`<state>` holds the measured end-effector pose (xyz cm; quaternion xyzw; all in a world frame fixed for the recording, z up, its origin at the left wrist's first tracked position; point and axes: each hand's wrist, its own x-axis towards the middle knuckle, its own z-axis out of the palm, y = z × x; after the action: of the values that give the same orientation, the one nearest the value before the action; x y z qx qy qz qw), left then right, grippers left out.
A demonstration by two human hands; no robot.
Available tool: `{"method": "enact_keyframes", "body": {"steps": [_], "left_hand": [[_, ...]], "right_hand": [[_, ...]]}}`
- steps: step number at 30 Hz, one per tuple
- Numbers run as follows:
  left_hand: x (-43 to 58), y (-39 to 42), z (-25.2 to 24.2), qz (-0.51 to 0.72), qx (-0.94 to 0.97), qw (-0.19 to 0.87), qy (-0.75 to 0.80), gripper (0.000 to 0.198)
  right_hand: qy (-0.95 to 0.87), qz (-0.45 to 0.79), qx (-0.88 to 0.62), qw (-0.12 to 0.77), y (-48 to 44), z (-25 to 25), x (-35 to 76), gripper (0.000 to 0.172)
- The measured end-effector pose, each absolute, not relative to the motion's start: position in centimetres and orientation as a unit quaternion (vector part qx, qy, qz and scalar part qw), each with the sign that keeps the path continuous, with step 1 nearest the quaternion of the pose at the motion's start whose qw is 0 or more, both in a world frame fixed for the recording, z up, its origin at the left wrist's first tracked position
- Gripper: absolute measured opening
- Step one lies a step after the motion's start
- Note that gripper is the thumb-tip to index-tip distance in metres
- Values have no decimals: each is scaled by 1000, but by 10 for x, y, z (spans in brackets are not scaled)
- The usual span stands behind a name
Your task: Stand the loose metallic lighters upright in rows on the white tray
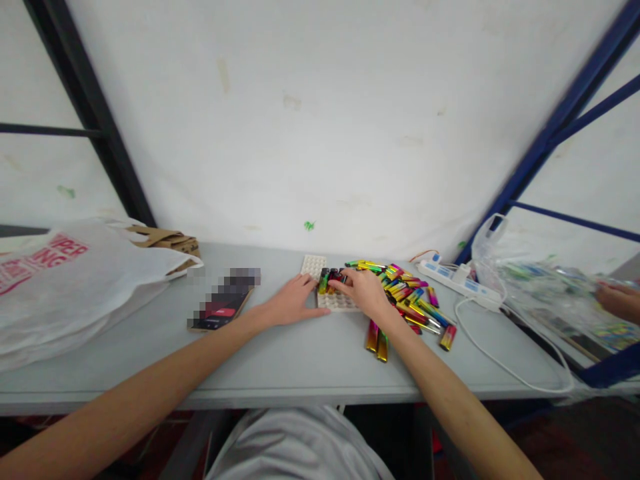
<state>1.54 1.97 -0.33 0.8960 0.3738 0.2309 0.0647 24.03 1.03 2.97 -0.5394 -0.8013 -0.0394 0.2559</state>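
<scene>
A white tray [336, 303] with rows of holes lies on the grey table, and several shiny lighters [324, 280] stand upright in it. My left hand [294, 300] rests at the tray's left side, fingers stretched and thumb apart along the front edge. Over the tray, my right hand [364, 291] has thumb and fingers bent round the top of a dark-ended lighter [336, 275]. Part of the tray is hidden beneath this hand. Right of it spreads a loose heap of metallic multicoloured lighters [407, 293]. Two more lighters [377, 341] lie before the tray.
A partly blurred phone [225, 303] lies left of the tray. Further left is a white plastic bag [100, 280] by folded cardboard [167, 239]. At right stand a white power strip [463, 280] and its cable [493, 365]. Another person's hand [620, 300] shows beyond the blue frame [545, 147].
</scene>
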Motion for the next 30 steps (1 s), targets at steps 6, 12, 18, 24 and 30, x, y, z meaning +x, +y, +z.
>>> {"method": "enact_keyframes", "body": {"steps": [6,12,18,24,30], "left_hand": [[16,19,-2,226,894,62,382,61],[13,19,4,213,893,84,387,59],[8,19,6,224,889,102,385,57],[6,19,3,233,889,98,383,58],[7,17,5,222,889,93,390,57]], "right_hand": [[-764,-50,-545,342,12,44,265,49],[-809,-47,-494,315,70,47,313,23],[-874,-31,-472,114,121,27,304,33],[-870,-43,-481,98,117,14,292,27],[-836,-15,-451,313,91,34,301,31]]}}
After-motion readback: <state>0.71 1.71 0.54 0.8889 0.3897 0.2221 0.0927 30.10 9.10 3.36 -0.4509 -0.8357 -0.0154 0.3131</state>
